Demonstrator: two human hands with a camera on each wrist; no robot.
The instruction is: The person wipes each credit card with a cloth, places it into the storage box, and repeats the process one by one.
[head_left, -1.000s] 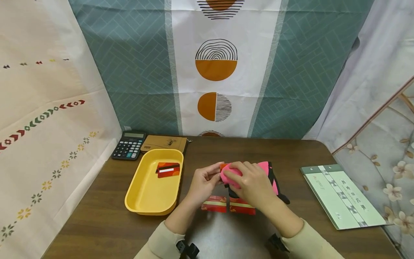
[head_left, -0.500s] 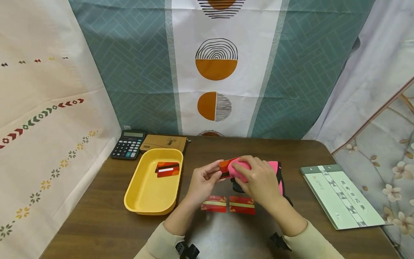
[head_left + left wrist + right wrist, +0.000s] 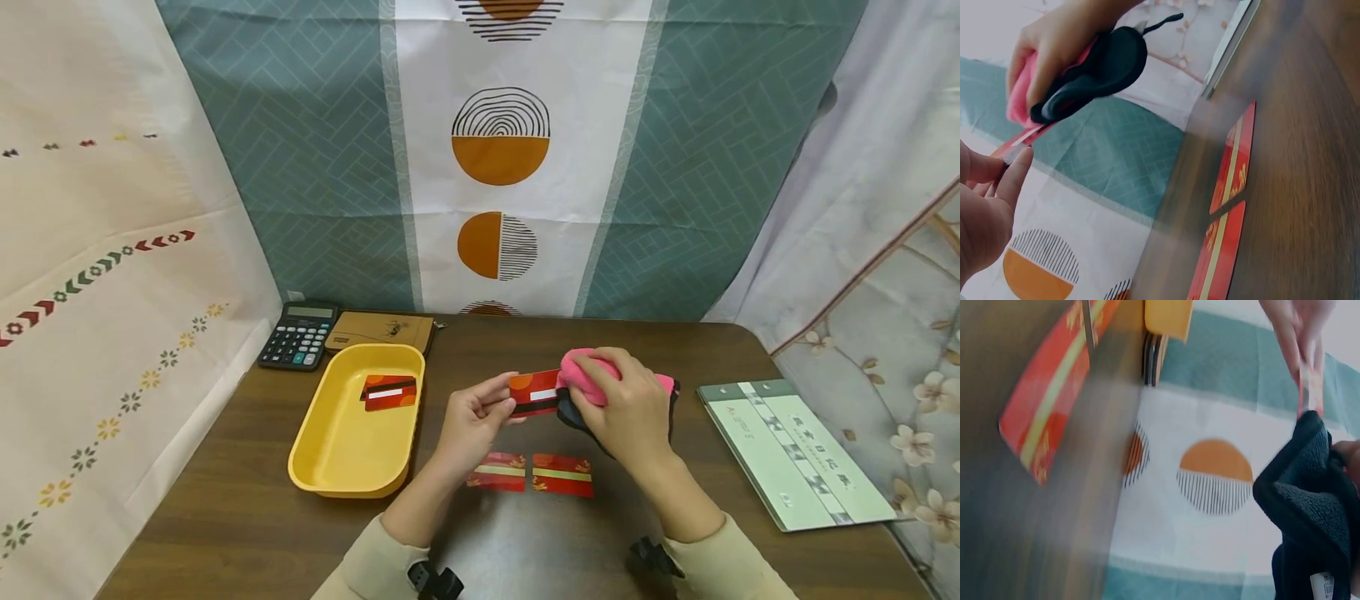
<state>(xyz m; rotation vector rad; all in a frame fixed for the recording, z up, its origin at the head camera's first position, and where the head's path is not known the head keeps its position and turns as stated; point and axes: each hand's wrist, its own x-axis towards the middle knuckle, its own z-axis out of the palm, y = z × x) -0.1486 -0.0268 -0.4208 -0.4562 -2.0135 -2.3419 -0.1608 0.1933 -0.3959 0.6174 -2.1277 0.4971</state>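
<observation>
Above the table's middle, my left hand (image 3: 468, 425) pinches a red and orange card (image 3: 533, 385) with a dark stripe and a white strip, holding it by its left end. My right hand (image 3: 628, 412) grips a bunched cloth, bright pink (image 3: 581, 377) on one side and dark (image 3: 1316, 506) on the other, with a small white label. The cloth covers the card's right end. Under the hands lie two red cards with a pale gold band, the left card (image 3: 497, 472) and the right card (image 3: 562, 475), side by side on the wooden tabletop.
A yellow tray (image 3: 348, 462) at the left holds red striped cards (image 3: 392, 395) that overlap. Behind it are a black calculator (image 3: 298, 337) and a brown zippered notebook (image 3: 379, 330). A pale green book (image 3: 798, 458) lies at the right. Patterned cloth hangs along the back.
My right hand has drawn the cloth rightward along the card, so more of the card's face shows. My left hand stays nearly still, pinching the card.
</observation>
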